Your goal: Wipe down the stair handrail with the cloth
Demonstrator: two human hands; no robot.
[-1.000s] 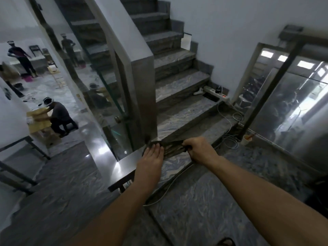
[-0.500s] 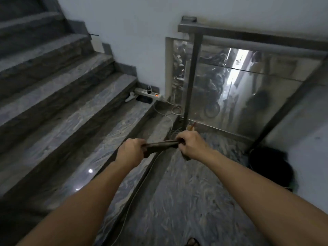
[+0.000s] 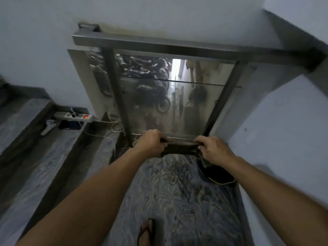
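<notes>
A dark cloth [image 3: 181, 149] is stretched flat between my two hands, low in front of a glass balustrade. My left hand [image 3: 150, 144] grips its left end and my right hand [image 3: 213, 151] grips its right end, where a loose corner hangs down. The steel handrail [image 3: 177, 46] runs across the top of the glass panel, well above and beyond both hands, and neither hand nor cloth touches it.
Marble steps [image 3: 35, 157] rise at the left, with a power strip [image 3: 74, 116], a phone and cables on one step. A dark round object [image 3: 218, 174] lies by the right wall. My sandalled foot [image 3: 146, 231] stands on the marble landing. Motorbikes show through the glass [image 3: 168, 96].
The view has swung right, from the stair's sloping rail and steps to the landing balustrade. Both hands still hold the cloth, now pulled wider apart in front of the glass.
</notes>
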